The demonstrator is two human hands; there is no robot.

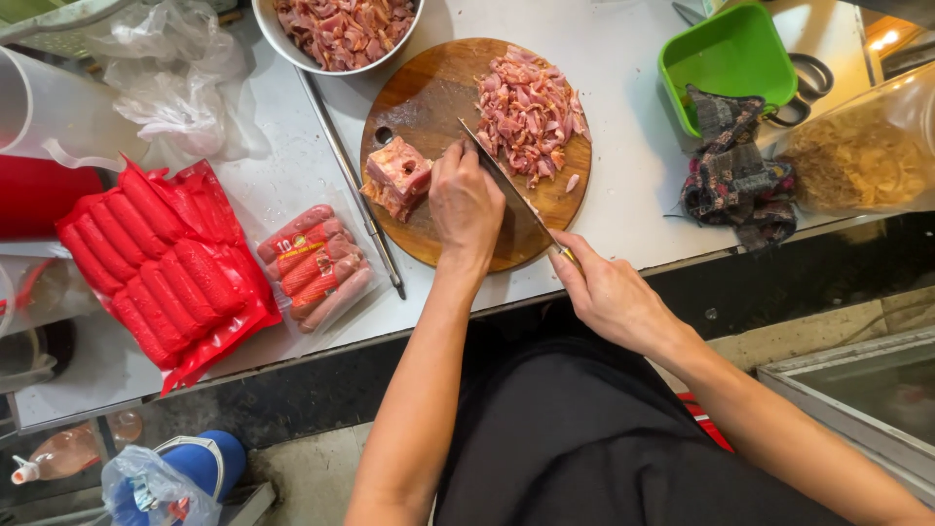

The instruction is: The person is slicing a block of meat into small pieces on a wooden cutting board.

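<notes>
A round wooden cutting board [429,97] lies on the white counter. My left hand [466,203] rests on the board with its fingers curled down, pressing on something hidden beneath them, right beside a pink block of cured meat [397,175]. My right hand [606,287] grips the handle of a long knife [506,185], whose blade runs diagonally up past the left hand's fingers. A heap of chopped meat pieces [531,112] sits on the board's right half.
A metal bowl of chopped meat [343,29] stands behind the board. Red sausage packs [161,268] and a smaller sausage pack [317,265] lie left. A steel rod [351,180], green tub [726,58], patterned cloth [735,180], scissors [804,88] and a clear bag of dried food [862,156] surround it.
</notes>
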